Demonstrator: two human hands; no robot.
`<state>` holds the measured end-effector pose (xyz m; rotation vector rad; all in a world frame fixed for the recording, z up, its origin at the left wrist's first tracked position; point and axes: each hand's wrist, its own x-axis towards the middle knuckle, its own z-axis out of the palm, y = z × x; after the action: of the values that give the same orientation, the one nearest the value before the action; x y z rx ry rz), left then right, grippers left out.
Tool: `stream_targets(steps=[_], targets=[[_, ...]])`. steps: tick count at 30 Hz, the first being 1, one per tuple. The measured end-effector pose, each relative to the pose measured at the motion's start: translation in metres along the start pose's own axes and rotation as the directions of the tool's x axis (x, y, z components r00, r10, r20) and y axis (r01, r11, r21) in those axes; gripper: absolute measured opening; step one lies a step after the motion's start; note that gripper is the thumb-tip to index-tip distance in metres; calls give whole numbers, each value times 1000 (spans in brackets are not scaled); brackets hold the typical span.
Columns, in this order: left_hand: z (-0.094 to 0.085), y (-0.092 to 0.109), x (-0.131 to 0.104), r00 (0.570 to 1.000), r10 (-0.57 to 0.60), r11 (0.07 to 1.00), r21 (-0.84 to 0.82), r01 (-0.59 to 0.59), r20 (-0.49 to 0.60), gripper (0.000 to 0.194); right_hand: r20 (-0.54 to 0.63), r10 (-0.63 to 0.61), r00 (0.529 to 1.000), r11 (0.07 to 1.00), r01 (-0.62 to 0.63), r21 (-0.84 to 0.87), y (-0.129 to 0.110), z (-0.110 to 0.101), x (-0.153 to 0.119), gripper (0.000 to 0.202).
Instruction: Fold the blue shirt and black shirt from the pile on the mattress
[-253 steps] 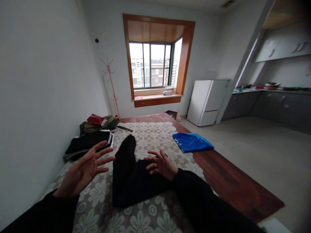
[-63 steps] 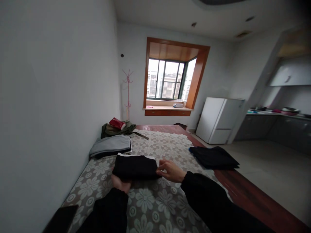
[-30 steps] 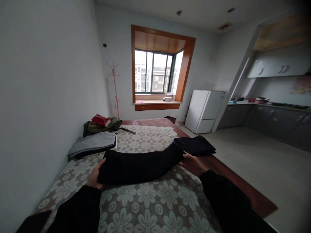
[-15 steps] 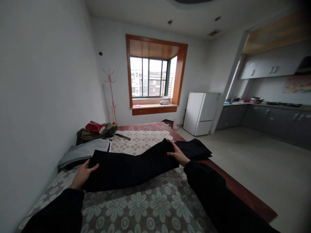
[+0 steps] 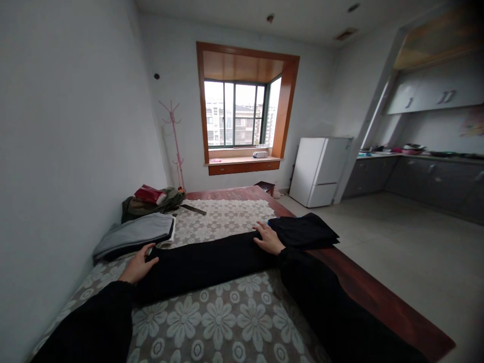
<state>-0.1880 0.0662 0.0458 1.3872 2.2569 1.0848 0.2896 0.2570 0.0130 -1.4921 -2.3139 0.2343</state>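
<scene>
A pair of black trousers [image 5: 207, 262], folded into a long strip, lies across the flower-patterned cloth [image 5: 219, 318] in front of me. At its left end, my left hand [image 5: 139, 264] grips the edge, with the thumb on top and the fingers at the far side. My right hand [image 5: 269, 239] rests on the right end with its fingers spread, not wrapped around the fabric. Just beyond that hand sits a stack of folded black clothing [image 5: 308, 231]. To the left, folded grey clothing [image 5: 138, 232] lies near the wall.
A dark green bag [image 5: 172, 200] with a red packet [image 5: 150, 194] on it lies at the back left. The reddish wooden edge [image 5: 378, 297] runs along the right. Behind stand a pink coat rack [image 5: 176, 141] and a white fridge [image 5: 319, 171].
The trousers have come down from a raised, bent shape to lie flatter and straighter. My right hand has loosened from a pinch to spread fingers. The view has shifted slightly.
</scene>
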Motion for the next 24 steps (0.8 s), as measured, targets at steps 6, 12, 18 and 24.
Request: stream_targets(steps=[6,12,18,24], targets=[[11,-14,0,998,13,993,122,-4,-66,35,-55,35,998,998,-38,-58,-2,18,7,44],[15,-19,-6,992,91,987,139,-78,-91,24,-142,48,989,997,-55,-47,5,20,7,36],[16,-15,-7,976,166,984,83,-156,-140,34,-283,-60,957,984,104,145,0,6,5,22],[-21,4,-29,955,209,976,-8,-215,-210,38,-310,-110,944,845,253,472,-1,-58,-23,14]])
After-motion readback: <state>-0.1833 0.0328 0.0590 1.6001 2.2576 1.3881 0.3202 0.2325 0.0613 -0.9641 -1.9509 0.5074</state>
